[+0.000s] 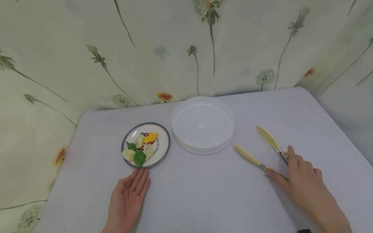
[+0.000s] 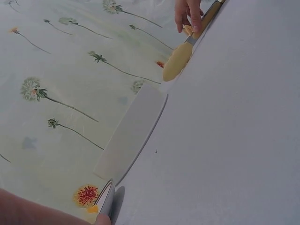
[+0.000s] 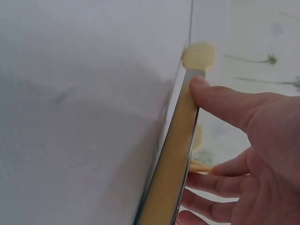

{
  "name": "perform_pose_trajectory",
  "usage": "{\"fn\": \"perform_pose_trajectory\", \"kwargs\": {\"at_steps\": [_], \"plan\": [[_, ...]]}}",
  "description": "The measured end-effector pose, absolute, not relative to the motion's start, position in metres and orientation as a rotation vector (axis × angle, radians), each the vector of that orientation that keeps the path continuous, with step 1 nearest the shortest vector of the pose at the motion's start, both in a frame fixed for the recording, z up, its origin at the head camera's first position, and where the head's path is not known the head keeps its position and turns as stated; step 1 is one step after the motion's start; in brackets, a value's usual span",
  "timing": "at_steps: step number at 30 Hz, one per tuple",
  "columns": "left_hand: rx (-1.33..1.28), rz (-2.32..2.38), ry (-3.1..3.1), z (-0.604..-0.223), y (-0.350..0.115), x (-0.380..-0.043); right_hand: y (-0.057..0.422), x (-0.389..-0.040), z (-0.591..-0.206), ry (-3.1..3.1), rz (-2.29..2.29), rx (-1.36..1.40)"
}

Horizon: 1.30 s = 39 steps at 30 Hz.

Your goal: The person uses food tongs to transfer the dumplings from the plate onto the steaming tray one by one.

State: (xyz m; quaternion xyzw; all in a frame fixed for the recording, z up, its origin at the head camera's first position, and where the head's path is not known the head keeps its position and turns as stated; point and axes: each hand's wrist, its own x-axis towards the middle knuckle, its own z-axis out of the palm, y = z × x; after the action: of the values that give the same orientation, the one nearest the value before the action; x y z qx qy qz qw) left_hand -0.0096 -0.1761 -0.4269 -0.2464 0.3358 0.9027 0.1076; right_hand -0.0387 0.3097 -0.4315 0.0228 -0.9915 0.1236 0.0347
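My right hand (image 1: 306,178) grips a pair of tongs with yellow tips (image 1: 247,154), thumb on one arm and fingers on the other. The tongs' arms are spread apart, low over the table, tips pointing away from me. In the right wrist view the thumb presses the tongs' yellow handle (image 3: 171,154). My left hand (image 1: 128,197) lies palm up with straight fingers, fingertips at the near rim of a round plate (image 1: 164,152). On that plate are several small food-like pieces: green (image 1: 139,158), pale cream (image 1: 128,155) and orange-yellow (image 1: 151,137).
A round white tray with a perforated bottom (image 1: 202,150) stands between the plate and the tongs, toward the back of the table. The white-covered table (image 1: 198,197) meets a flower-printed cloth (image 1: 163,71) at its far edge.
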Motion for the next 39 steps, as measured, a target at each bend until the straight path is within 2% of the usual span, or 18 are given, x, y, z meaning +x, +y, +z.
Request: {"fn": "perform_pose_trajectory", "kwargs": {"at_steps": [9, 18, 29, 39], "plan": [[-0.731, 2.669, 0.941, -0.426, -0.179, -0.01, 0.313, -0.047, -0.422, -3.129, 0.373, 0.071], [-0.739, 2.633, 0.912, -0.425, -0.174, -0.011, 0.321, -0.036, -0.423, -3.143, 0.461, 0.002], [-0.862, 2.686, 0.82, -0.418, -0.184, -0.003, 0.302, -0.053, -0.413, -3.085, 0.486, 0.207], [-0.897, 2.67, 0.75, -0.42, -0.177, -0.006, 0.307, -0.043, -0.411, -3.159, 0.554, 0.081]]}}
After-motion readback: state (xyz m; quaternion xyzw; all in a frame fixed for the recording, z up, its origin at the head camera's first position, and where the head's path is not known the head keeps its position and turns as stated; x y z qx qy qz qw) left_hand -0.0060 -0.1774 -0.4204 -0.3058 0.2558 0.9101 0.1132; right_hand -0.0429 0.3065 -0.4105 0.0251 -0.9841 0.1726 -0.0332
